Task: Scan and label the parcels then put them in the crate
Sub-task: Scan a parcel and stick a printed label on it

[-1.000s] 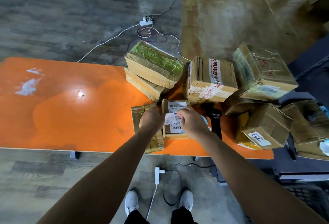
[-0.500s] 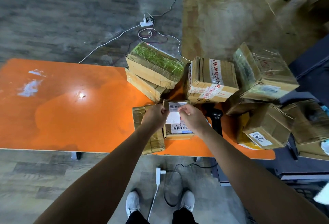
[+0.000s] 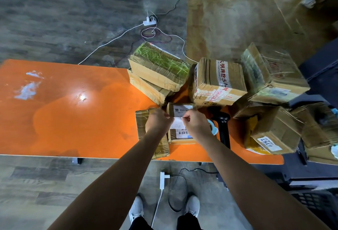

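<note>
Overhead, both hands' fingers [image 3: 169, 116] pinch a label [image 3: 177, 121] above parcel-crowded orange table [image 3: 73, 120]

Orange table [image 3: 73, 120]: left half bare, with whitish scuffs [image 3: 27, 90] near far-left corner. Right half crowded with taped cardboard parcels: flat parcel [image 3: 144, 129] at near edge, small labelled parcel [image 3: 181, 134] beside it, two stacked [image 3: 157, 68] behind, larger boxes [image 3: 217, 81] piled right. Black scanner [image 3: 223, 129] lies between them.

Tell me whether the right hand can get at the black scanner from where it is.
Probably yes: the black scanner lies just beside the right hand with nothing between, though that hand is pinching a white label.
</note>
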